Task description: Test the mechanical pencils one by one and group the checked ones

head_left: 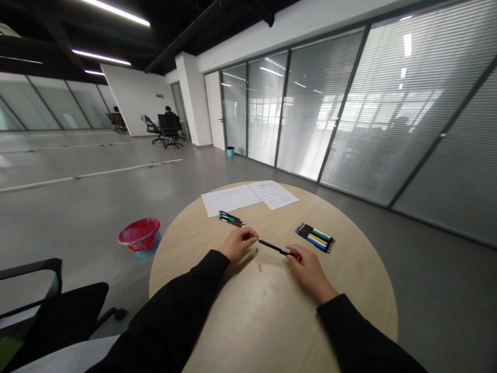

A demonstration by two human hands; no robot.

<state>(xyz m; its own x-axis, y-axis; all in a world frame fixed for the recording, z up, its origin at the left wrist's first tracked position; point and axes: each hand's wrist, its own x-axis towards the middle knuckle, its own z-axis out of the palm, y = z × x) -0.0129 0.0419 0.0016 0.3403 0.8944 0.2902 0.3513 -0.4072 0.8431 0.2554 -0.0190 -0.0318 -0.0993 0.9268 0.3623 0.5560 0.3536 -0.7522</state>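
Note:
A black pen [272,246] is held between my two hands above the round wooden table [248,336]. My left hand [239,242] pinches at the pen's left tip; whether a small part sits between the fingertips is too small to tell. The pen's right end is gripped in my right hand [308,267], its fingers closed round it. Two small pieces lie on the wood below the pen, a tiny one [257,250] and a thin short one [260,267]. Several pens [315,237] with green, white, yellow and blue parts lie in a row beyond my right hand.
Another group of pens [232,218] lies beyond my left hand. Two printed sheets [231,199] rest at the table's far edge. A red-lined basket [140,235] stands on the floor at left, near a black chair [58,316]. People sit in the far background.

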